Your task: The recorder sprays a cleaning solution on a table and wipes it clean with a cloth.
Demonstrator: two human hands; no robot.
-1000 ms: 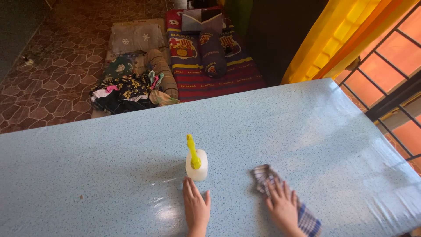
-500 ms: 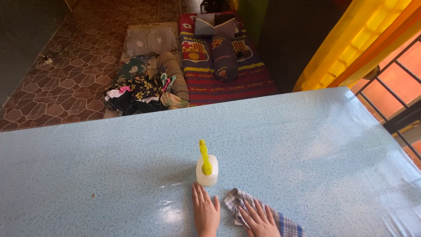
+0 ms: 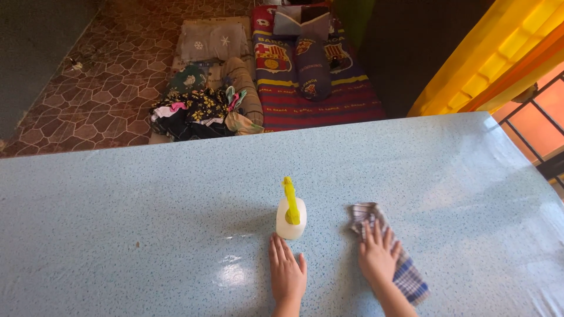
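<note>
The checked cloth (image 3: 388,252) lies on the blue speckled table (image 3: 147,199) in the lower right of the frame, and my right hand (image 3: 378,257) presses flat on it with fingers spread, gripping nothing. My left hand (image 3: 287,273) rests open, palm down, on the bare tabletop at lower centre, well apart from the right, its fingertips just short of the white spray bottle (image 3: 291,214) with its yellow nozzle. Bedding and clothes (image 3: 202,105) cover the tiled floor (image 3: 88,105) in the upper part of the frame.
</note>
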